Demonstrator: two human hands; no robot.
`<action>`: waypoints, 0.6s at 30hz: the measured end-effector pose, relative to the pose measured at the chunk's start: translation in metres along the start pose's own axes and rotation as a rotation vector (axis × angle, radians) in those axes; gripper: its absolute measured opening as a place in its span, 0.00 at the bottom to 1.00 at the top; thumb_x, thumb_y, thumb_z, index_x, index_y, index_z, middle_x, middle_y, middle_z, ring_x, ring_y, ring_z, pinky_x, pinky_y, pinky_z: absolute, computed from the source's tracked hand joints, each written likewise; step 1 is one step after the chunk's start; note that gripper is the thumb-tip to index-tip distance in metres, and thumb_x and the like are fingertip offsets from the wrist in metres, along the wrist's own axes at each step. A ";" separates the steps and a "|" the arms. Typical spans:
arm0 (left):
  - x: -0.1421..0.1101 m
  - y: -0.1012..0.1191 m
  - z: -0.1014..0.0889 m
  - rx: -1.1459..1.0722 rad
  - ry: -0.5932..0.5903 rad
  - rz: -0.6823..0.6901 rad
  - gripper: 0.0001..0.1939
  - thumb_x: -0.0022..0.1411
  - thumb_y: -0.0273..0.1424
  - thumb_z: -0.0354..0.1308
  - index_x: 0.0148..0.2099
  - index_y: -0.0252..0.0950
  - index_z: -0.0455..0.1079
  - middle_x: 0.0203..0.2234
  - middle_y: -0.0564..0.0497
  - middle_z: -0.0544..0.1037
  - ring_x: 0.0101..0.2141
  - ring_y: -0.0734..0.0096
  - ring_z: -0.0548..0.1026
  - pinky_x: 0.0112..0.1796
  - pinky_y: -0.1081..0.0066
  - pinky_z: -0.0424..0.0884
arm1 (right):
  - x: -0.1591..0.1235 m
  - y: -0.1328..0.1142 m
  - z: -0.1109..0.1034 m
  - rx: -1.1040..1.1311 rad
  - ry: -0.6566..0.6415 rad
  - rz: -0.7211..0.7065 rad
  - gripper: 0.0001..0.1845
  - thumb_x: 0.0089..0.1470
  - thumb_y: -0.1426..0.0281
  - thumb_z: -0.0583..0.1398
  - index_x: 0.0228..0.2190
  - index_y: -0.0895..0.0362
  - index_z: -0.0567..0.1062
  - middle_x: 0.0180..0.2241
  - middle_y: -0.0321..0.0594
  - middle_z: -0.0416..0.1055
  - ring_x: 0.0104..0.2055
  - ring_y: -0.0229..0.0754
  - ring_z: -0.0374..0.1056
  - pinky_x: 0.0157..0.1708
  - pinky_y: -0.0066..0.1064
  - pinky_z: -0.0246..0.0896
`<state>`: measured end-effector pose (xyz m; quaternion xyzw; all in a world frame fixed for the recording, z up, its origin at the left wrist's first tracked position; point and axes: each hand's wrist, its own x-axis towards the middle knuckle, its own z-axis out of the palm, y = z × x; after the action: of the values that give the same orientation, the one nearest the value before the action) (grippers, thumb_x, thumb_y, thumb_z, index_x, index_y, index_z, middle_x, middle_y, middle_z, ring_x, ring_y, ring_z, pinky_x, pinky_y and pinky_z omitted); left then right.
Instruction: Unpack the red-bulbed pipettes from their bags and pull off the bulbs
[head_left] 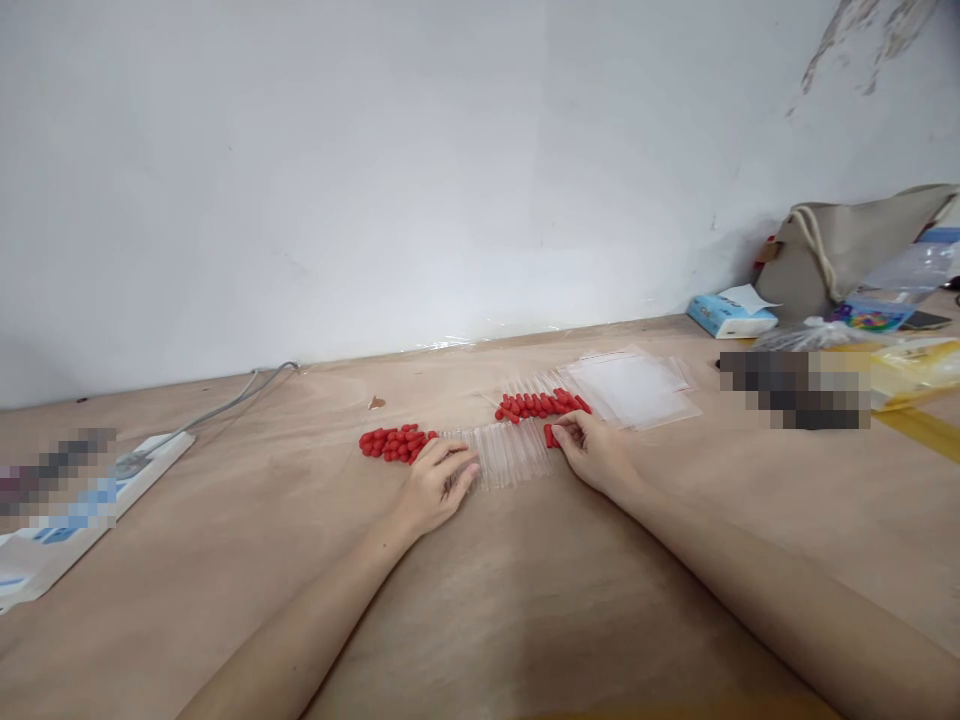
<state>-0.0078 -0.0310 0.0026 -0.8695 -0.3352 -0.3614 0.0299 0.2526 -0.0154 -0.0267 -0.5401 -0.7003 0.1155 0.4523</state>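
A row of thin clear tubes [514,456] lies side by side on the wooden table. My left hand [439,485] rests at the row's left end, fingers loosely bent with the thumb apart from them. Just beyond its fingers is a pile of small red rubber bulbs [390,442]. My right hand [596,450] pinches a red rubber bulb [550,436] between thumb and fingertips, at the right end of the row. More red bulbs [536,404] form a line behind the tubes; clear tubes extend from behind them.
Clear plastic bags [630,385] lie flat beyond my right hand. At the back right are a blue tissue pack [731,313] and a grey bag [847,250]. A white power strip [154,450] with a grey cable sits at left. The wall borders the table's back edge.
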 end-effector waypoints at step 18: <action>0.101 -0.071 0.049 0.321 -0.398 0.190 0.08 0.57 0.23 0.51 0.36 0.36 0.70 0.31 0.48 0.72 0.35 0.68 0.69 0.38 0.67 0.63 | 0.003 -0.001 0.001 0.032 0.107 -0.070 0.09 0.53 0.67 0.52 0.28 0.57 0.69 0.26 0.40 0.68 0.27 0.39 0.64 0.26 0.31 0.60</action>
<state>0.0307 0.0953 0.0187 -0.9352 -0.3045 -0.1211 0.1345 0.2516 -0.0130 -0.0254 -0.5135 -0.6914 0.0818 0.5015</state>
